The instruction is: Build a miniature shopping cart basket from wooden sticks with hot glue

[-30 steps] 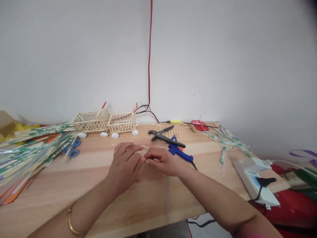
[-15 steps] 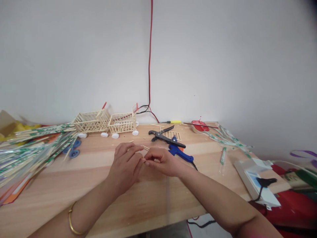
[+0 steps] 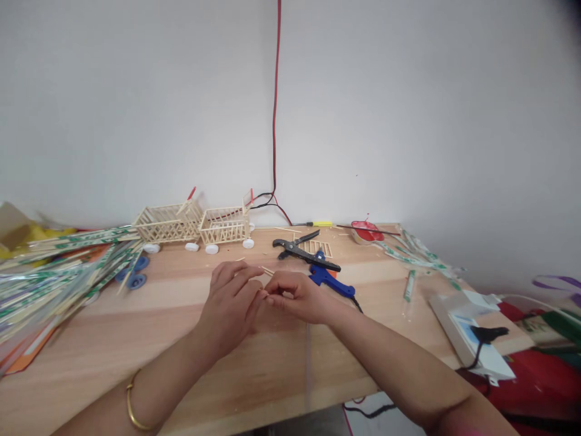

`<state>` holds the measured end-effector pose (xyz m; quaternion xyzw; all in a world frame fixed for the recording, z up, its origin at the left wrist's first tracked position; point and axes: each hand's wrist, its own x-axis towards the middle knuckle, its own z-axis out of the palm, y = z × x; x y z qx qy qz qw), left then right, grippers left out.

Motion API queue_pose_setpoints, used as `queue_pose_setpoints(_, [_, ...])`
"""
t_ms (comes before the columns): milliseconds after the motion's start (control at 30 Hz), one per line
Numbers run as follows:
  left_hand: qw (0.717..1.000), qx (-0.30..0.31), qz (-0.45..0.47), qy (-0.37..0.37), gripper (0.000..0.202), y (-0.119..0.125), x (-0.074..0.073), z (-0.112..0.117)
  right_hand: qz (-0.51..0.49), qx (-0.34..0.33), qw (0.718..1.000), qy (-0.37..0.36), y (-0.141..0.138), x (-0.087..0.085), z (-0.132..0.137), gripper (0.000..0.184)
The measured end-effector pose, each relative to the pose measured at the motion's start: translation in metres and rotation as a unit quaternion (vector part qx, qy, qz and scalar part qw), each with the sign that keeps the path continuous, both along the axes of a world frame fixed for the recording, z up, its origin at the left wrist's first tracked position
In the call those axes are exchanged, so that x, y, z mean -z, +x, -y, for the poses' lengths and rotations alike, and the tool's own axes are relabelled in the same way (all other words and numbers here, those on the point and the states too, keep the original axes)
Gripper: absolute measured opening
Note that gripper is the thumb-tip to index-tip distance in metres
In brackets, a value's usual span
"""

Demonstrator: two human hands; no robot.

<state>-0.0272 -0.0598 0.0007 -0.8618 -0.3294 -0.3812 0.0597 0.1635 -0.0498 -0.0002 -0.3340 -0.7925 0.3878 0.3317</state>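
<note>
My left hand [image 3: 232,306] and my right hand [image 3: 296,297] meet above the middle of the wooden table [image 3: 254,381]. Thumb and index finger of the right hand pinch together against the left fingertips. The left fingers are bent and pressed together, knuckles up. Whatever lies between the fingertips is hidden or too small to name. Just beyond them, thin wooden sticks [image 3: 267,272] show on the table. Right of my right hand lies a blue glue gun [image 3: 333,282], with black-handled pliers [image 3: 302,250] across its nozzle and a small stick lattice [image 3: 318,247] behind.
Two stick-built carts [image 3: 167,225] with white wheels stand against the wall. Wrapped sticks [image 3: 59,284] pile up at left beside blue wheels [image 3: 135,280]. A red-filled dish [image 3: 367,232], a yellow-handled tool [image 3: 321,223], torn wrappers [image 3: 420,257] and a white power strip [image 3: 469,333] occupy the right.
</note>
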Motion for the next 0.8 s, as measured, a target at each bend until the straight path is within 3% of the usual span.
queue_pose_setpoints(800, [1.000, -0.006, -0.007, -0.022, 0.011, -0.0004, -0.0006, 0.0006, -0.011, 0.001, 1.000, -0.020, -0.0002, 0.0001, -0.0006, 0.021])
